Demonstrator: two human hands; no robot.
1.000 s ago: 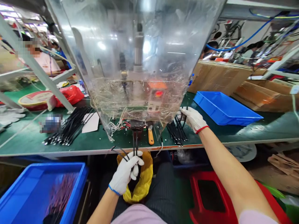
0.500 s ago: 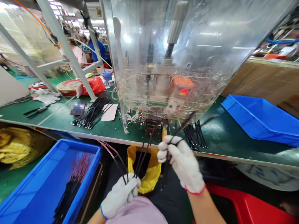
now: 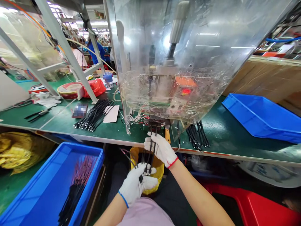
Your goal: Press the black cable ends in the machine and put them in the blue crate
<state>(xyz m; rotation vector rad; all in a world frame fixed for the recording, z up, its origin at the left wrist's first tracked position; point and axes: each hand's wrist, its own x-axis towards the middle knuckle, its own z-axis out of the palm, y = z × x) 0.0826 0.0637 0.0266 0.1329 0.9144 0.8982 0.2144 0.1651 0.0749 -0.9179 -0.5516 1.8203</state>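
Observation:
My left hand [image 3: 137, 182], in a white glove with a blue cuff, is closed on several black cables near my lap. A pinkish wire end sticks out at upper left of it. My right hand [image 3: 161, 149], gloved in white with a red cuff, is just above at the table's edge. Its fingers are closed on a pair of black cables [image 3: 154, 146], which run between the left hand and a small dark fixture [image 3: 155, 121] under the clear shield. Whether the cable ends sit inside the fixture, I cannot tell.
The clear plastic shield [image 3: 199, 62] covers a machine. Bunches of black cables lie left [image 3: 95, 114] and right [image 3: 198, 136]. A blue bin [image 3: 30, 197] holds cables with reddish ends; a blue tray [image 3: 263, 121] sits right. Below are a yellow bag [image 3: 160, 172] and red stool [image 3: 254, 201].
My right hand has moved left from beside the right bunch, bringing cables to the fixture. My left hand has shifted right and slightly up, closer to the right one.

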